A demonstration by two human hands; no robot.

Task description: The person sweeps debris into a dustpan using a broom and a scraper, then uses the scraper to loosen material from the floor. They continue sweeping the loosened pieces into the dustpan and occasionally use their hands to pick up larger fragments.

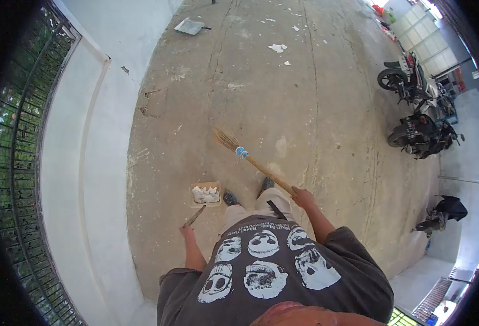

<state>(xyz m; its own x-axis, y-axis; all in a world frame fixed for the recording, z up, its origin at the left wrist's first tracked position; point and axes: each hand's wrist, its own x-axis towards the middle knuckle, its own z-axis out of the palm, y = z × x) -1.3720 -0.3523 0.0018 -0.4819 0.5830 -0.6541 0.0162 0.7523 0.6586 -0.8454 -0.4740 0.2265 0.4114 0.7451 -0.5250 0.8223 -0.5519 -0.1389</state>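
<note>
Broom (258, 163) in the right hand (303, 199), dustpan (213, 205) in the left (187, 231)!

And here's the right hand, fingers wrapped around the broom's handle, the stick slanting ahead and leftward, bristles (227, 139) fanned out well forward of both hands! Over on the other side, the left hand grips the stick handle (196, 215) of the dustpan, its tray just ahead of that hand, loaded with white scraps (205, 194), beside the left shoe (230, 198)!
</note>
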